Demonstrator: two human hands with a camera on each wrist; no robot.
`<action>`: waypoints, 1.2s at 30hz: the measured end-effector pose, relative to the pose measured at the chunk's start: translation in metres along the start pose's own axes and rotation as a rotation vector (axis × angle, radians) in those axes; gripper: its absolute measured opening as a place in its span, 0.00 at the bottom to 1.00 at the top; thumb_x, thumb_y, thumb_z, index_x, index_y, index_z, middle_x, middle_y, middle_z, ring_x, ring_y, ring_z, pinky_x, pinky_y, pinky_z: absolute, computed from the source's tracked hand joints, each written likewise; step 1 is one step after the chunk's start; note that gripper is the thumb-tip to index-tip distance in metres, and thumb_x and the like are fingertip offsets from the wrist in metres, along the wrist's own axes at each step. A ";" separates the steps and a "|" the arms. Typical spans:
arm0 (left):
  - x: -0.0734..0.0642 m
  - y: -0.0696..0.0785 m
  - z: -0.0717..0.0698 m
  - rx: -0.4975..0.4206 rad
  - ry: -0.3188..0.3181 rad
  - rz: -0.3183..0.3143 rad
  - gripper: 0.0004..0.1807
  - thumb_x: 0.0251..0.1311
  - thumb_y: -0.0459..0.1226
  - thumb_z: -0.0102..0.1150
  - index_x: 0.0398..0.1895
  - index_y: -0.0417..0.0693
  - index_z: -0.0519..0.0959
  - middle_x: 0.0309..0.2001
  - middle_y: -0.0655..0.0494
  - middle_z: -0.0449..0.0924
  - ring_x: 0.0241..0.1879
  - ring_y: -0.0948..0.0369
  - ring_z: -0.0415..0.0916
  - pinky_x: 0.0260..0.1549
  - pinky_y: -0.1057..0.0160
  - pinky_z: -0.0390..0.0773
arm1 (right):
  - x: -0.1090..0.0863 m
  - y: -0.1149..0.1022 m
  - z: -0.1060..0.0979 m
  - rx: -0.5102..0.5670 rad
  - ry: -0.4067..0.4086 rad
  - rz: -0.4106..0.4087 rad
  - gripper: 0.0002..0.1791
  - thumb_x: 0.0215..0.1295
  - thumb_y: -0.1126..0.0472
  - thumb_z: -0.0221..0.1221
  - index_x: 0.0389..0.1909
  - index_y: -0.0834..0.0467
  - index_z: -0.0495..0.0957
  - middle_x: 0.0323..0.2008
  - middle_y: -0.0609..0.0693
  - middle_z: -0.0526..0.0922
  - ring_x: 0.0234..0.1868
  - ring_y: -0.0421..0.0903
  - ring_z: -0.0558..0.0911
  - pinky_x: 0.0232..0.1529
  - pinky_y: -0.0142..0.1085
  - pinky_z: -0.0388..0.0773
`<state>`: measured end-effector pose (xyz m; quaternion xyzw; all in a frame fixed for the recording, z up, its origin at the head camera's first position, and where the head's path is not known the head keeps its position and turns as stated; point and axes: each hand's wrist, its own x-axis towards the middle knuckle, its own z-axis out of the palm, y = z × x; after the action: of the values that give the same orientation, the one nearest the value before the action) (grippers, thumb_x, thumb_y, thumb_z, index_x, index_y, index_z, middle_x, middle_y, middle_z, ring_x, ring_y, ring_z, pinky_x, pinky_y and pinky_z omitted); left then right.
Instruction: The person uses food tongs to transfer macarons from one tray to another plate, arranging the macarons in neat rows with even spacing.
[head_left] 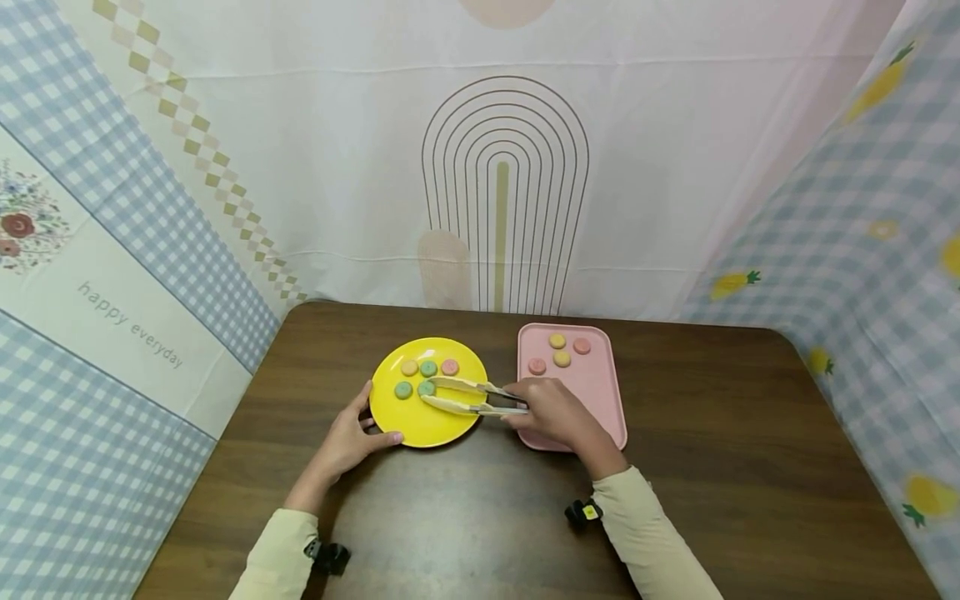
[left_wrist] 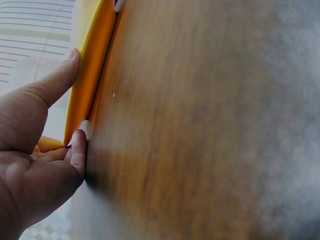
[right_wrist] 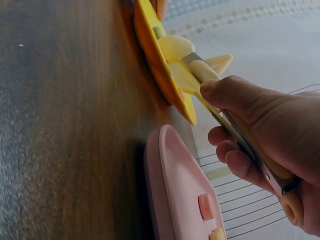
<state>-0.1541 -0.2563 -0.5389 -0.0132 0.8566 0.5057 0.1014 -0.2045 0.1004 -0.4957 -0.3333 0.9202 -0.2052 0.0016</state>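
Observation:
My left hand (head_left: pixel 348 442) holds the left rim of a round yellow plate (head_left: pixel 431 429), thumb along the near edge; the plate's edge (left_wrist: pixel 92 75) also shows in the left wrist view. My right hand (head_left: pixel 553 410) grips kitchen tongs (head_left: pixel 453 407) with cream tips and metal arms, reaching leftward over the plate. The spread tips are at a green macaron-like piece (head_left: pixel 426 388); whether they touch it I cannot tell. Several more green, pink and yellow pieces lie on the plate. In the right wrist view, thumb and fingers wrap the tongs (right_wrist: pixel 240 132).
Right of the plate, partly under my right hand, lies a pink rectangular tray (head_left: pixel 592 404). Near its far end sit several pieces, including a yellow piece (head_left: pixel 562 358) and a pink piece (head_left: pixel 582 346). A patterned cloth (head_left: pixel 360 183) hangs behind the brown wooden table (head_left: pixel 720 467).

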 end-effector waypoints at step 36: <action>0.001 0.000 0.000 -0.001 0.006 0.011 0.64 0.55 0.44 0.77 0.83 0.39 0.40 0.77 0.33 0.54 0.69 0.41 0.68 0.63 0.48 0.75 | -0.081 0.090 -0.095 -0.143 0.164 0.091 0.26 0.59 0.54 0.74 0.53 0.67 0.84 0.39 0.58 0.88 0.31 0.48 0.82 0.30 0.44 0.79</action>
<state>-0.1552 -0.2563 -0.5396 -0.0101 0.8568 0.5065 0.0959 -0.2099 0.2479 -0.4537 -0.2723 0.9438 -0.1655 -0.0881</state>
